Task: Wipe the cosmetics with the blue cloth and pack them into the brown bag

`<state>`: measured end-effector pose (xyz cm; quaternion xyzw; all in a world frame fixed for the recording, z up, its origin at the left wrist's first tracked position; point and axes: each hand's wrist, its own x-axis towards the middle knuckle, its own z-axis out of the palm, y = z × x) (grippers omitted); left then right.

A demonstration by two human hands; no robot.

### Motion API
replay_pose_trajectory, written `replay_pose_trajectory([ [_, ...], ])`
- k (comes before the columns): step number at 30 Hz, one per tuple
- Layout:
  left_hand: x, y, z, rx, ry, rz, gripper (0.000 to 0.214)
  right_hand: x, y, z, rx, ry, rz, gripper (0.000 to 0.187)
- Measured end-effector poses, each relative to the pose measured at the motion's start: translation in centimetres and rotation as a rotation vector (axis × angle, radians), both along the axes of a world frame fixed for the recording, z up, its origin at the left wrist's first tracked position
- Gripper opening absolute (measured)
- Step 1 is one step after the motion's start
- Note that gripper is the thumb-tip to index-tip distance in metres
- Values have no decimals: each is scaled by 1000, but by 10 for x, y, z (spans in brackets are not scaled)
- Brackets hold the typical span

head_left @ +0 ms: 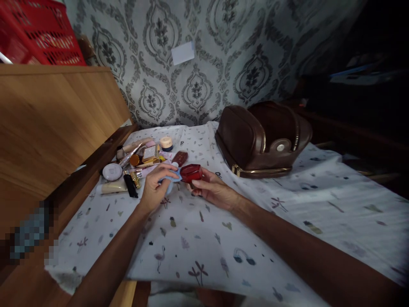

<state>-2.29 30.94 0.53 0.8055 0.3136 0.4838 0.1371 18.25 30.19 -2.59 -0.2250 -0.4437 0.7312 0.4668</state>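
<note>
My right hand [214, 189] is closed around a dark red perfume bottle [191, 172], held above the cloth-covered table. My left hand [156, 187] pinches a light blue cloth [172, 175], which touches the left end of the bottle. Just behind the hands lies a dark red patterned compact [180, 158]. To the left of my left hand is a pile of cosmetics, among them a round pale compact [112, 172], a cream tube [111, 187], a black item [131, 185] and a small jar [166, 143] with a light lid.
A brown leather bag [255, 140] with gold zips stands at the back right, its top unzipped. A printed white cloth [198, 238] covers the table. On the left rises a wooden panel [57, 115], with a red basket [47, 34] above it. Patterned wallpaper [198, 85] closes off the back.
</note>
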Motion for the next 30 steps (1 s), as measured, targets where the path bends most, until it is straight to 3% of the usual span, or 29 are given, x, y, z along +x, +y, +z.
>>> replay_pose_trajectory([
  [8, 4, 1, -5, -165, -100, 85, 23, 6, 2, 2, -78, 31, 31, 57],
  [15, 4, 5, -10, -304, -109, 153, 31, 0, 1, -6, 11, -45, 74, 88],
  [26, 0, 1, 1, -407, -60, 1, 31, -3, -4, -5, 150, -236, 57, 64],
  [30, 1, -1, 5, -357, -74, -55, 26, -3, -4, -5, 151, -306, -4, 59],
])
